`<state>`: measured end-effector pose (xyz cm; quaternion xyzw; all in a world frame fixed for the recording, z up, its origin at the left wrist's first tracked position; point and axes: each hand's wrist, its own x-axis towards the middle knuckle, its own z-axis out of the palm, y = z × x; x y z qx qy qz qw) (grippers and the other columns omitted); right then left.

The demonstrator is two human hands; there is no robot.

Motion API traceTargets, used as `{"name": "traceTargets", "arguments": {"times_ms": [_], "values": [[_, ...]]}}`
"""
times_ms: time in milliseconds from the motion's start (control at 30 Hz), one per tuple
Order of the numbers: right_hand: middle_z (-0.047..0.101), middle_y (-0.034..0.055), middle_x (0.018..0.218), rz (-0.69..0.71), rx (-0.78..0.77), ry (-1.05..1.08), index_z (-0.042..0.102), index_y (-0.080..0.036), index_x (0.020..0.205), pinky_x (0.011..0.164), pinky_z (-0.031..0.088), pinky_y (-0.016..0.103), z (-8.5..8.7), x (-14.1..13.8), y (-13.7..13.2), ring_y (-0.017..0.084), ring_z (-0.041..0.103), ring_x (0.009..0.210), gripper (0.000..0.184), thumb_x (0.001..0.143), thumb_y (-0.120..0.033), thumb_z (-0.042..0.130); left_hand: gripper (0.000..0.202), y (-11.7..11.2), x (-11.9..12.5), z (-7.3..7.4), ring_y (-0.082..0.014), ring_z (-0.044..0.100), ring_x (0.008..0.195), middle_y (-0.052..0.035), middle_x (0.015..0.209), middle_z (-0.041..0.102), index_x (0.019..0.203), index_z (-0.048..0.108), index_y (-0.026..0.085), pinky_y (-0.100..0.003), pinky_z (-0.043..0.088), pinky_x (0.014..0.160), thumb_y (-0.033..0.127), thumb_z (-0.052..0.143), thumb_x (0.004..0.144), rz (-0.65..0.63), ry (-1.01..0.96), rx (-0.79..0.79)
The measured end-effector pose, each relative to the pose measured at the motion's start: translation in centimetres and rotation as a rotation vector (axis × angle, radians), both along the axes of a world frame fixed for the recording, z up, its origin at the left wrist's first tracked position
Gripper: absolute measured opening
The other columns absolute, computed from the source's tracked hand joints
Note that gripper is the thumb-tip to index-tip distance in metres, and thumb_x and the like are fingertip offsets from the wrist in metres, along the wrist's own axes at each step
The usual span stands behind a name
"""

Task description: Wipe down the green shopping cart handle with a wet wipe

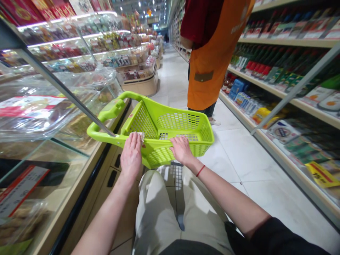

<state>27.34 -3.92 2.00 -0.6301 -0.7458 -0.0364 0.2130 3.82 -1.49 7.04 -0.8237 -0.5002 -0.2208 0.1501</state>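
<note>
A lime-green plastic shopping basket (186, 122) with a long handle (111, 109) hangs in front of my knees, and nothing shows inside it. My left hand (131, 156) lies on its near left rim, fingers together, pressing a small whitish cloth or tissue (141, 136) against the plastic. My right hand (181, 149) has its fingers curled over the near rim of the basket. A red string circles my right wrist (200, 170).
A glass display counter (53, 141) with packaged foods runs close on my left. Shelves of bottles and boxes (278, 71) line the right. A person in an orange apron (212, 56) stands just beyond the basket in the tiled aisle (239, 159).
</note>
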Motion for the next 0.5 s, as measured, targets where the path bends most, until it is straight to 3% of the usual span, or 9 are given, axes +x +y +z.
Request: {"name": "traceTargets", "arguments": {"times_ms": [133, 233, 367, 500], "values": [[0.064, 0.0098, 0.112, -0.009, -0.002, 0.003, 0.057, -0.019, 0.125, 0.111, 0.024, 0.042, 0.2, -0.1, -0.1, 0.027, 0.051, 0.109, 0.035, 0.091, -0.028, 0.056, 0.057, 0.8, -2.6, 1.3, -0.0245, 0.02, 0.151, -0.0209, 0.154, 0.04, 0.147, 0.039, 0.003, -0.044, 0.024, 0.124, 0.005, 0.03, 0.091, 0.042, -0.059, 0.076], [0.065, 0.0098, 0.112, -0.01, -0.012, -0.004, 0.057, -0.019, 0.125, 0.111, 0.023, 0.042, 0.3, -0.2, -0.2, 0.027, 0.051, 0.11, 0.035, 0.091, -0.027, 0.055, 0.056, 0.9, -2.8, 1.2, -0.0258, 0.018, 0.152, -0.0208, 0.156, 0.037, 0.149, 0.037, 0.003, -0.045, 0.024, 0.124, 0.007, 0.03, 0.093, 0.06, -0.126, 0.091], [0.065, 0.0107, 0.113, -0.009, -0.019, -0.01, 0.057, -0.019, 0.125, 0.111, 0.024, 0.042, 0.5, -0.2, -0.2, 0.027, 0.051, 0.109, 0.035, 0.092, -0.028, 0.054, 0.058, 0.1, -0.2, -0.5, -0.0229, 0.014, 0.152, -0.0188, 0.157, 0.034, 0.151, 0.033, 0.005, -0.043, 0.023, 0.125, 0.005, 0.026, 0.093, 0.048, -0.163, 0.073], [0.064, 0.0125, 0.113, -0.016, -0.039, -0.008, 0.058, -0.017, 0.124, 0.11, 0.025, 0.043, 0.4, -0.1, -0.2, 0.028, 0.052, 0.109, 0.034, 0.092, -0.028, 0.053, 0.06, -1.0, 2.9, -2.5, -0.0237, 0.013, 0.152, -0.0195, 0.155, 0.038, 0.151, 0.032, 0.003, -0.043, 0.026, 0.124, 0.001, 0.029, 0.091, -0.017, -0.051, -0.006]]}}
